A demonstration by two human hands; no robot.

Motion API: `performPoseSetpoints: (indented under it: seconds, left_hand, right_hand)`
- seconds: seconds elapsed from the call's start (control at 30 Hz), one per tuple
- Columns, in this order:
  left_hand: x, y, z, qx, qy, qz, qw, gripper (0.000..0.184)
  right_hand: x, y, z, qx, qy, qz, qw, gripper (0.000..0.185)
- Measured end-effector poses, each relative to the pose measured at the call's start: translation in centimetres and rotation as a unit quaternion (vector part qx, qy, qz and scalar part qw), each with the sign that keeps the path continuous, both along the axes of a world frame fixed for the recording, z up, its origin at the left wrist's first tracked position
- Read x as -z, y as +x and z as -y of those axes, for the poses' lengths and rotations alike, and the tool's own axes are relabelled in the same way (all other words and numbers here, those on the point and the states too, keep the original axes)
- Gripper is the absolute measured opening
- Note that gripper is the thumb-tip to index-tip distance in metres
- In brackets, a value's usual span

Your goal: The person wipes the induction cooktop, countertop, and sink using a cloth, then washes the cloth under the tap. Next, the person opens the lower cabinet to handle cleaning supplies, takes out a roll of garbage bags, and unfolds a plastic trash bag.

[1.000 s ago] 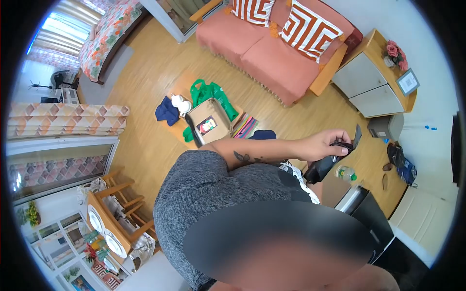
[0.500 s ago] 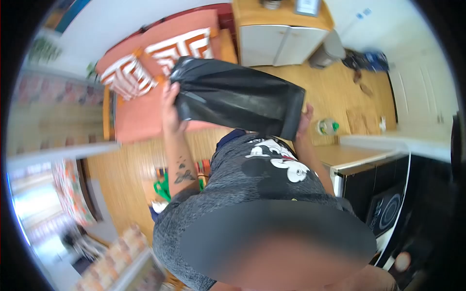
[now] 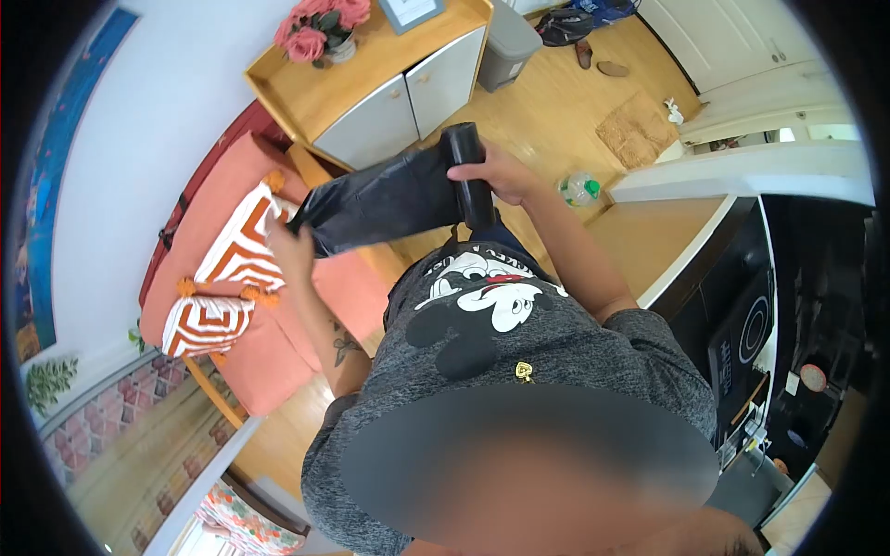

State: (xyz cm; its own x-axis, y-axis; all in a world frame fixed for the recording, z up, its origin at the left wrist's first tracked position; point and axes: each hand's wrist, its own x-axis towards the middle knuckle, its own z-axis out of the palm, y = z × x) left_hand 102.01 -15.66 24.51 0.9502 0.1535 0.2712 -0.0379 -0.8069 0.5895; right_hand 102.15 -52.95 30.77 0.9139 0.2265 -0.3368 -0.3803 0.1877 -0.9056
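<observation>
A black plastic garbage bag (image 3: pixel 380 199) stretches between my hands, in front of my waist. Its right end is wound into a thick roll (image 3: pixel 475 199), and my right hand (image 3: pixel 505 173) is closed round that roll with the thumb lying across it. At the other end, my left hand (image 3: pixel 291 248) grips the loose edge of the plastic; its fingers are slightly blurred and partly hidden. The sheet hangs a little slack and creased between them.
Left is a salmon sofa (image 3: pixel 246 347) with patterned cushions (image 3: pixel 236 246). Ahead stands a cabinet (image 3: pixel 371 120) bearing pink flowers (image 3: pixel 311 42), beside a grey bin (image 3: pixel 507 46). A green-capped bottle (image 3: pixel 579 189) is on the floor. A counter with a cooktop (image 3: pixel 742 334) stands at right.
My view has turned to the right. The black plastic, broad and flat before, is now narrower, with its right end showing as a roll in my right hand. My left hand has shifted down and left.
</observation>
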Motion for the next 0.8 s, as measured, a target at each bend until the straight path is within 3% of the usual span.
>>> performPoseSetpoints:
  seconds: [0.03, 0.07, 0.13, 0.2, 0.23, 0.3, 0.37, 0.4, 0.43, 0.47, 0.53, 0.6, 0.67, 0.73, 0.8]
  left_hand:
    - [-4.8, 1.9, 6.1, 0.104, -0.078, 0.003, 0.991, 0.067]
    - [-5.8, 4.1, 10.3, 0.193, -0.093, 0.048, 0.976, 0.068]
    - [-9.2, 7.0, 17.9, 0.288, -0.021, 0.079, 0.954, 0.066]
    - [-9.4, 10.2, 21.7, 0.371, -0.044, -0.008, 0.928, 0.063]
    - [-9.4, 12.3, 22.5, 0.390, -0.091, -0.124, 0.908, 0.051]
    - [-9.0, 15.7, 23.2, 0.378, -0.072, -0.189, 0.903, 0.041]
    - [-8.8, 17.6, 23.7, 0.371, -0.051, -0.261, 0.890, 0.032]
    - [-9.9, 17.9, 24.0, 0.366, -0.141, -0.229, 0.891, 0.025]
    - [-10.9, 18.5, 24.2, 0.358, -0.230, -0.193, 0.884, 0.021]
    - [-11.5, 19.4, 24.4, 0.370, -0.229, -0.195, 0.879, 0.021]
    - [-12.5, 21.1, 24.2, 0.309, -0.216, -0.177, 0.909, 0.022]
    - [-13.3, 23.2, 23.4, 0.315, -0.195, -0.170, 0.913, 0.022]
    - [-14.0, 25.0, 23.0, 0.316, -0.165, -0.109, 0.928, 0.021]
    - [-14.7, 26.9, 21.5, 0.321, -0.168, -0.167, 0.917, 0.018]
    - [-15.8, 28.6, 20.1, 0.366, -0.103, -0.189, 0.905, 0.017]
  right_hand:
    - [-1.5, 0.7, 0.2, -0.009, -0.003, 0.007, 1.000, 0.055]
    - [-1.1, 1.9, 0.8, -0.009, -0.004, 0.002, 1.000, 0.055]
    - [-0.8, 4.8, 2.3, -0.078, -0.074, 0.031, 0.994, 0.057]
    - [-1.3, 7.5, 3.9, -0.092, -0.063, 0.020, 0.994, 0.058]
    - [-1.1, 8.8, 4.9, -0.087, -0.070, 0.024, 0.993, 0.057]
    - [-0.6, 11.3, 7.3, -0.072, -0.076, 0.027, 0.994, 0.055]
    - [0.1, 12.9, 10.1, -0.061, 0.169, -0.044, 0.983, 0.056]
    - [0.8, 13.4, 11.4, -0.047, 0.170, -0.047, 0.983, 0.056]
    - [1.8, 14.0, 12.6, -0.038, 0.303, -0.127, 0.944, 0.059]
    - [2.8, 14.6, 13.6, -0.030, 0.429, -0.199, 0.881, 0.062]
    - [4.1, 15.8, 14.0, -0.028, 0.394, -0.163, 0.904, 0.071]
    - [5.2, 16.4, 14.0, -0.063, 0.443, -0.115, 0.887, 0.071]
    - [7.5, 17.1, 13.7, -0.012, 0.462, -0.107, 0.880, 0.071]
    - [7.2, 17.6, 12.9, 0.060, 0.608, -0.143, 0.779, 0.071]
    - [7.2, 18.3, 13.8, 0.047, 0.614, -0.114, 0.780, 0.066]
